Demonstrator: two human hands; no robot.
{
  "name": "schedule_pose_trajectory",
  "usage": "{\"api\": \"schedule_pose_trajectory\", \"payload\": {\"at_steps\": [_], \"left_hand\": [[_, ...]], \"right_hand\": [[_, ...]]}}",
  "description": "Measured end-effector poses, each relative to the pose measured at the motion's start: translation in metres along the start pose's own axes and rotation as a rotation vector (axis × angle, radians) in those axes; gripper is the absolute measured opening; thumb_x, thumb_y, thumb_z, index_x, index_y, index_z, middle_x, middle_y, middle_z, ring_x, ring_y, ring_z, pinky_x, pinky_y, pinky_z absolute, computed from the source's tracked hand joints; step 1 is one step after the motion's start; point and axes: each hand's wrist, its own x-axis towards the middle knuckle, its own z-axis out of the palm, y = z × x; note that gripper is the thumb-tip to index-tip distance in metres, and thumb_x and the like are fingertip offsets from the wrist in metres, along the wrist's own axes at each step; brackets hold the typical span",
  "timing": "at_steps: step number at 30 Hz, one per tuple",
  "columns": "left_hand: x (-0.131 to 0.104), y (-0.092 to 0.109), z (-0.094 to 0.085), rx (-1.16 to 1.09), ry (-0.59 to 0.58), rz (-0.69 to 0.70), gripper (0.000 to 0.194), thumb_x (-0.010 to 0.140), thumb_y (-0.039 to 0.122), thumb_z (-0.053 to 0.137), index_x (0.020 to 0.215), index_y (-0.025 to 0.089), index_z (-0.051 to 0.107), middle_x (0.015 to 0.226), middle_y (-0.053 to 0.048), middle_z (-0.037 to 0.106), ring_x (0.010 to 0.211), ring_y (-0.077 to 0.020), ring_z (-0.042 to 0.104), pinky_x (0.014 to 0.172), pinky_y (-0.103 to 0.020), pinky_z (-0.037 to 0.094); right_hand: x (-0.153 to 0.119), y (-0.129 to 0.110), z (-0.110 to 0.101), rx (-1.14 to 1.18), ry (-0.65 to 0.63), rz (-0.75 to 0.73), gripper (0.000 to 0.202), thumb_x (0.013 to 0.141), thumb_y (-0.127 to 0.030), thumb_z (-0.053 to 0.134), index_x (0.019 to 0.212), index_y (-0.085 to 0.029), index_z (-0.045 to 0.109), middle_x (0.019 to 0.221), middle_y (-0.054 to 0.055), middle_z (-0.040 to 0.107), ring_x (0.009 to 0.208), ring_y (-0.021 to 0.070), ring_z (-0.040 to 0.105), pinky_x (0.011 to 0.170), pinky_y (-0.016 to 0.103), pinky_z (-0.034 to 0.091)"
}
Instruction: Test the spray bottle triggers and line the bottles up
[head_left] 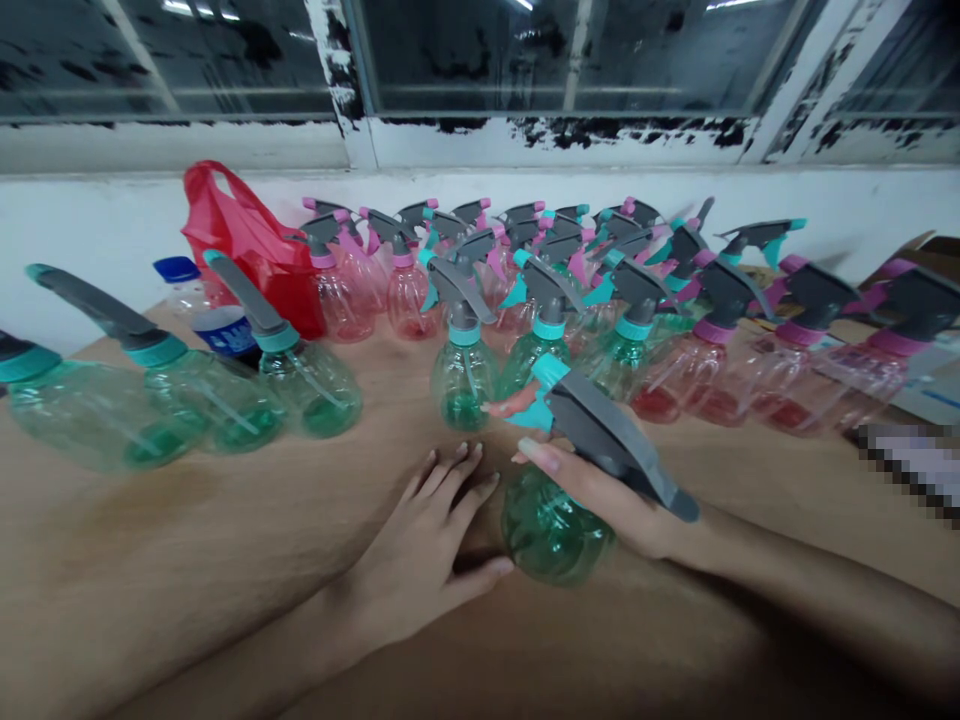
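My right hand (pixel 600 490) is wrapped round the neck of a green spray bottle (pixel 555 530) with a grey and turquoise trigger head. One finger reaches forward by the trigger, and the thumb lies along the near side. The bottle is tilted slightly, its nozzle pointing away to the left. Whether its base touches the table cannot be made out. My left hand (pixel 420 550) rests on the wooden table (pixel 247 560) with fingers spread, holding nothing. Its thumb tip is close beside the bottle's lower left side.
Several green spray bottles (pixel 315 390) stand at the left, near a blue-capped plastic bottle (pixel 187 290) and a red plastic bag (pixel 247 240). More green and pink spray bottles (pixel 675 370) crowd the back and right. A cardboard box (pixel 919 265) sits far right, below windows.
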Motion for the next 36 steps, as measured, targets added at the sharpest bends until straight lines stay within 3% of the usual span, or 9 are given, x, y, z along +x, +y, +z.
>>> {"api": "schedule_pose_trajectory", "payload": {"at_steps": [10, 20, 36], "left_hand": [[-0.0003, -0.0006, 0.0012, 0.027, -0.002, 0.009, 0.069, 0.086, 0.062, 0.044, 0.136, 0.015, 0.042, 0.143, -0.015, 0.043, 0.133, -0.0337, 0.034, 0.107, -0.055, 0.029], [-0.0012, -0.001, 0.0016, 0.018, 0.012, 0.017, 0.069, 0.087, 0.06, 0.045, 0.137, 0.013, 0.04, 0.142, -0.016, 0.043, 0.133, -0.0341, 0.034, 0.107, -0.055, 0.029], [-0.0001, -0.0019, 0.0025, 0.032, -0.002, 0.012, 0.069, 0.087, 0.061, 0.044, 0.136, 0.012, 0.042, 0.143, -0.016, 0.042, 0.134, -0.0336, 0.033, 0.108, -0.055, 0.028]], "right_hand": [[-0.0007, -0.0009, -0.0022, 0.006, -0.023, -0.006, 0.025, 0.086, -0.035, 0.058, 0.109, -0.026, 0.058, 0.071, -0.004, 0.054, 0.055, 0.0113, 0.05, 0.068, 0.03, 0.051], [-0.0016, -0.0014, -0.0023, -0.023, -0.008, -0.041, 0.023, 0.086, -0.032, 0.059, 0.109, -0.027, 0.058, 0.07, -0.003, 0.054, 0.056, 0.0118, 0.052, 0.056, 0.027, 0.047], [-0.0025, -0.006, -0.0038, -0.015, -0.017, -0.047, 0.023, 0.086, -0.029, 0.058, 0.109, -0.024, 0.058, 0.078, -0.002, 0.057, 0.06, 0.0111, 0.054, 0.057, 0.026, 0.047]]}}
